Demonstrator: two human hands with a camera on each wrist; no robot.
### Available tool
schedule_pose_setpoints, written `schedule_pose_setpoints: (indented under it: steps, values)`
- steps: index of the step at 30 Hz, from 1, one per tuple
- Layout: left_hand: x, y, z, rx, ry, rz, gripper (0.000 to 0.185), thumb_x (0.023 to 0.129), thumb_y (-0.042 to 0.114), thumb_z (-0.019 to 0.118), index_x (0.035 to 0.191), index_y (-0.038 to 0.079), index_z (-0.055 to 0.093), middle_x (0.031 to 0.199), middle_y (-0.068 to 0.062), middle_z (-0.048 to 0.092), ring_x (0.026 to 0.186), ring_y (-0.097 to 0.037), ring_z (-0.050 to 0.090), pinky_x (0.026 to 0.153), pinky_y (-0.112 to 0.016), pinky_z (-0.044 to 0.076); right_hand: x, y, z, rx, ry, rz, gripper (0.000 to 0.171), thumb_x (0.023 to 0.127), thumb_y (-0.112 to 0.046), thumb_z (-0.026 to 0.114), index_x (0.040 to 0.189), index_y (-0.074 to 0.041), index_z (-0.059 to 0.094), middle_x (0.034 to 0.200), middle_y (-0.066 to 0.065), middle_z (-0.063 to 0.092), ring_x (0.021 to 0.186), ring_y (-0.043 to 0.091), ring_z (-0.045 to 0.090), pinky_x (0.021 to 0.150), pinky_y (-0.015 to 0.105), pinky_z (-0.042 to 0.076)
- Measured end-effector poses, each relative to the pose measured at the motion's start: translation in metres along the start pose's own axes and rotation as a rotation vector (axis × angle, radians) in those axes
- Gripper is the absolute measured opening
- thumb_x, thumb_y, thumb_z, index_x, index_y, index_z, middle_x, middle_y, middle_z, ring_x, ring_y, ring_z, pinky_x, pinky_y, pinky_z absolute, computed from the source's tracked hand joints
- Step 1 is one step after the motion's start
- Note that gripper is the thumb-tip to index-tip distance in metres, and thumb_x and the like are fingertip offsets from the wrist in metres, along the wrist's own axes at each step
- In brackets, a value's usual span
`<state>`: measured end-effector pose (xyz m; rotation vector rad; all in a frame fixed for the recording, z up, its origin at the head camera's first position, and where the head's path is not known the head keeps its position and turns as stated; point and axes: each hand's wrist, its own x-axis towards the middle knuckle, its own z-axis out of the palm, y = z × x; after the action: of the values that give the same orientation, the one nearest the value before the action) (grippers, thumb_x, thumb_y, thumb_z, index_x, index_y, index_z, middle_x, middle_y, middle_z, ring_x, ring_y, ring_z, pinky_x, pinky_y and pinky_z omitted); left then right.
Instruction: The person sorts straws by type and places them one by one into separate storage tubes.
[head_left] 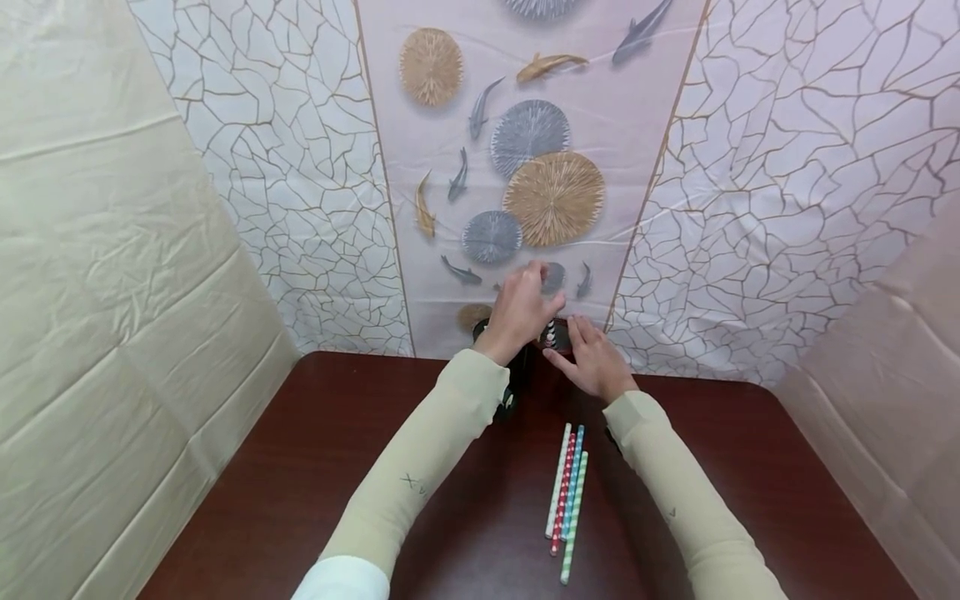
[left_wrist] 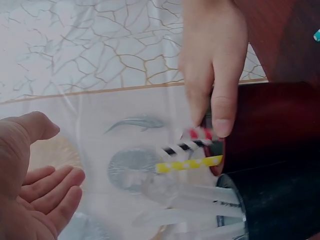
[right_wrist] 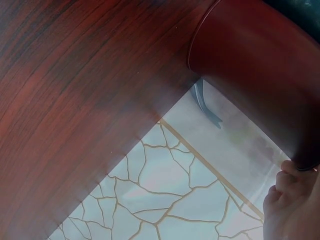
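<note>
Near the back edge of the table, my right hand (head_left: 596,358) grips a dark red cylindrical cup (left_wrist: 280,125) by its rim. Several paper straws poke out of this cup, among them a yellow dotted straw (left_wrist: 190,164) and a black-and-white striped straw (left_wrist: 175,149). My left hand (head_left: 516,310) hovers above the cups, fingers loosely bent and holding nothing. Beside the red cup stands a black cup (left_wrist: 285,200) with translucent white items in it, whose kind is unclear. In the right wrist view, my right fingers (right_wrist: 290,187) are by the red cup's rim.
Several patterned paper straws (head_left: 567,492) lie on the dark brown table (head_left: 360,467), closer to me than the cups. Behind the table hangs a patterned cloth (head_left: 480,108), and pale fabric (head_left: 127,275) walls in the left side.
</note>
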<state>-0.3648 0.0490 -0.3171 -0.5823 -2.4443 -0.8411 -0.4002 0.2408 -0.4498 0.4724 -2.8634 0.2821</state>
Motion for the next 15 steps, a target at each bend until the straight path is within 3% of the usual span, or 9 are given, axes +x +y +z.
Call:
schedule_pose_setpoints:
  steps: [8, 15]
  values:
    - [-0.017, 0.007, -0.019, 0.035, -0.007, 0.058, 0.025, 0.096, 0.024, 0.075, 0.11, 0.004, 0.071, 0.101, -0.007, 0.077, 0.089, -0.021, 0.073, 0.083, -0.033, 0.059, -0.001, -0.001, -0.001, 0.015, 0.012, 0.001, 0.096, 0.107, -0.064, 0.045, 0.165, 0.007, 0.02, 0.171, 0.03, 0.025, 0.161, 0.044, 0.024, 0.131, 0.058, 0.025]
    - [-0.037, 0.015, -0.027, 0.023, -0.143, 0.053, 0.03, 0.1, 0.03, 0.073, 0.11, 0.002, 0.072, 0.098, -0.007, 0.078, 0.086, -0.019, 0.074, 0.083, -0.031, 0.061, -0.003, -0.002, -0.003, -0.003, -0.006, -0.014, 0.093, 0.108, -0.061, 0.046, 0.165, 0.007, 0.019, 0.172, 0.031, 0.022, 0.162, 0.045, 0.021, 0.131, 0.058, 0.023]
